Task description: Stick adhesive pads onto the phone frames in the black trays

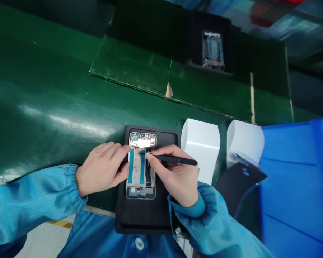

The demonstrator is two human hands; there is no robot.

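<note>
An opened phone [136, 166] lies on a black tray [164, 218] in front of me. Its circuit board [142, 142] shows at the top, and two blue strips run down the bare metal middle. My left hand [103, 166] is curled at the phone's left edge, index fingertip and thumb against it. Between thumb and fingers, my right hand [177, 173] holds black tweezers [174, 159]. Their thin tips point left, over the phone just below the board. Whether the tips touch anything is too small to tell.
Another opened phone [213, 50] sits on a black tray [228, 39] on the raised green board [140, 64]. To the right are curled white sheets [200, 143], a dark sheet [235, 182] and a blue bin [293, 190].
</note>
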